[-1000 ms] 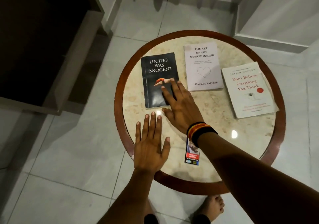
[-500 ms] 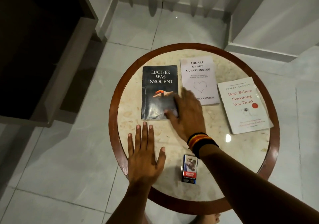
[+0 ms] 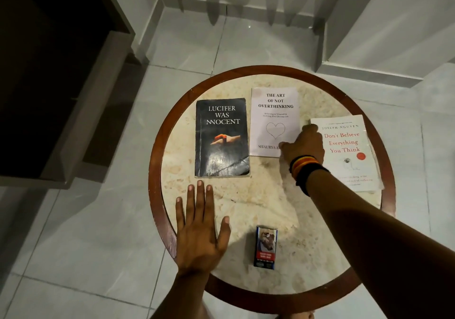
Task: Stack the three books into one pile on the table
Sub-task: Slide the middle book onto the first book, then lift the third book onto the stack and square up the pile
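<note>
Three books lie flat and apart on the round table [image 3: 246,205]. The black book [image 3: 220,137] is on the left, the pale lilac book [image 3: 273,119] in the middle, the white book with red lettering [image 3: 344,151] on the right. My right hand [image 3: 304,144] rests on the lower right corner of the lilac book, fingers curled at its right edge, thumb on the cover. My left hand [image 3: 200,230] lies flat and spread on the table's near left rim, just below the black book, holding nothing.
A small cigarette pack [image 3: 265,247] lies near the front of the table. Dark wooden furniture [image 3: 49,85] stands to the left. White tiled floor surrounds the table, with a wall step at the back right.
My right hand has left the black book and moved right onto the lilac book's lower right corner. The left hand has stayed flat in place.
</note>
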